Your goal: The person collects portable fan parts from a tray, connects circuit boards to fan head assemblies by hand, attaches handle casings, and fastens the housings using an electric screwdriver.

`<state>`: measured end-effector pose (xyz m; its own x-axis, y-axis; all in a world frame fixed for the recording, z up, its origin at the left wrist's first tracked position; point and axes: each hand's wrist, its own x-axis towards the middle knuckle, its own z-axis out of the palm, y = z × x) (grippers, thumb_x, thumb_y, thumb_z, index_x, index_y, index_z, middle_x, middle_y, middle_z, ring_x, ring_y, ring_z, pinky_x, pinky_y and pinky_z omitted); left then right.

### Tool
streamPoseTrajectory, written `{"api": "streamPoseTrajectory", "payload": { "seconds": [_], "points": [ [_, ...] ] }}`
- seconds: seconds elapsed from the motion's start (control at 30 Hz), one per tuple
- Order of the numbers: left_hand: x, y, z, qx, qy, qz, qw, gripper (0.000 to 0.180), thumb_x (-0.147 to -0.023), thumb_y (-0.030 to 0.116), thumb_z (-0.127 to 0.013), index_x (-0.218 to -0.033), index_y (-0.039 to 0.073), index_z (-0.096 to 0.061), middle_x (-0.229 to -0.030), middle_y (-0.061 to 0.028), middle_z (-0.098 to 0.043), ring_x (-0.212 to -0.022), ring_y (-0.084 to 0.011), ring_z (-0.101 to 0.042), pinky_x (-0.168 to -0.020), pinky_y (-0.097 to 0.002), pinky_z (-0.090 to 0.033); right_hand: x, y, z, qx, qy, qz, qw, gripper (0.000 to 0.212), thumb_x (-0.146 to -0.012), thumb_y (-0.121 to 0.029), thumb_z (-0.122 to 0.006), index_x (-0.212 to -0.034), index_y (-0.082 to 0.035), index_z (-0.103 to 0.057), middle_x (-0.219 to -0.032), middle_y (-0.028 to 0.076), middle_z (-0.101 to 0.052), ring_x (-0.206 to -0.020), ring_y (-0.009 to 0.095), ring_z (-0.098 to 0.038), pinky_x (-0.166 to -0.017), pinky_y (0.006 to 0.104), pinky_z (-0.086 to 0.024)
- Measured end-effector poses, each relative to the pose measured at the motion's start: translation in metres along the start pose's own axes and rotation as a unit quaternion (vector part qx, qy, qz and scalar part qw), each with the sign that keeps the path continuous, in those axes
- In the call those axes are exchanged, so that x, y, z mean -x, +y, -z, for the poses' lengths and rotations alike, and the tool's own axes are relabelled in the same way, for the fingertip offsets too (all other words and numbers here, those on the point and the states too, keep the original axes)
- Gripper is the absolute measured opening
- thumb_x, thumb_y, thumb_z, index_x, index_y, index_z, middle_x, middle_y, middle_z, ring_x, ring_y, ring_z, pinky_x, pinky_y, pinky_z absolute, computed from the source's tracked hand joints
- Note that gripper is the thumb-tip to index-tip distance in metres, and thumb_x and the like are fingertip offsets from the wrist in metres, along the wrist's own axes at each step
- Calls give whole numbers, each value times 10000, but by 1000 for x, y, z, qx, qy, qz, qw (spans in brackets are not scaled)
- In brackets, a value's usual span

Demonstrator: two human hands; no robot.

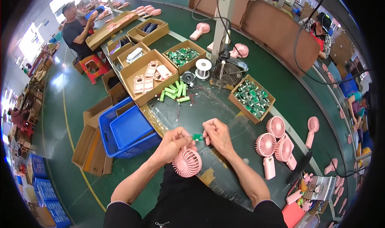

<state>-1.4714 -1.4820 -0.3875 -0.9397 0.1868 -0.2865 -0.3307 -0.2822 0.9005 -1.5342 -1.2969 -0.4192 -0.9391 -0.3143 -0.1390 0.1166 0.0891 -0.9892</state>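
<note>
While the left hand [173,143] closes around the pink fan [187,164] in the head view, a small green circuit board [197,137] spans the space between the two hands and serves here as the dial's centre. Left hand at nine o'clock: fingers bent, thumb pressed inward by the board's near end; fan head emerging below, at seven o'clock, at the bench's near edge. Right hand [217,135] at three o'clock: fingers curled, tips drawn together at the board's other end; whether they grip it or only touch it cannot be told.

Likely faults: a slip of the left fingers could drop the fan off the bench [218,107], since its head sits so close to the edge. Uneven pulling between the hands could flex the board or strain any fine lead joined to it; such leads cannot be made out. Toward eleven o'clock, loose green cells [170,92] could roll if knocked, and their thin wires might catch on a sleeve or finger. A dropped board could be confused with those heaped in the cardboard tray [265,115] at two o'clock.
</note>
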Motion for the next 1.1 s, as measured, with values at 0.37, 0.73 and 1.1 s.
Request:
{"api": "streamPoseTrajectory", "payload": {
  "seconds": [0.37, 0.73, 1.1],
  "points": [
    [-33, -28, -56, -64, -117, 51, 990, 58, -895, 13, -530, -847, -18, -531, -798, -113, -638, -745, -171, -663, -656, -265, -523, 84, 2, 49, -10, 60, -19, 998, 158, -926, -153, -603, -864, -8, -599, -644, 5, -582, -558, 39, -531, -480, 191, -377],
    [-48, -71, -137, -148, -285, 157, 934, 65, -903, 23, -563, -882, -38, -561, -824, -120, -654, -760, -187, -673, -698, -303, -551, 183, 34, 99, 172, 218, 21, 961, 167, -898, -137, -623, -852, -1, -537, -665, 72, -591, -523, 127, -574, -474, 295, -437],
    [-53, -95, -187, -240, -462, 163, 838, 157, -909, 64, -588, -1025, -29, -536, -738, -63, -626, -645, -127, -619, -574, -272, -495, 245, 50, 127, -70, 232, -102, 965, 128, -913, -131, -613, -877, -11, -585, -681, 35, -602, -517, 77, -528, -460, 240, -421]
  ]
}}
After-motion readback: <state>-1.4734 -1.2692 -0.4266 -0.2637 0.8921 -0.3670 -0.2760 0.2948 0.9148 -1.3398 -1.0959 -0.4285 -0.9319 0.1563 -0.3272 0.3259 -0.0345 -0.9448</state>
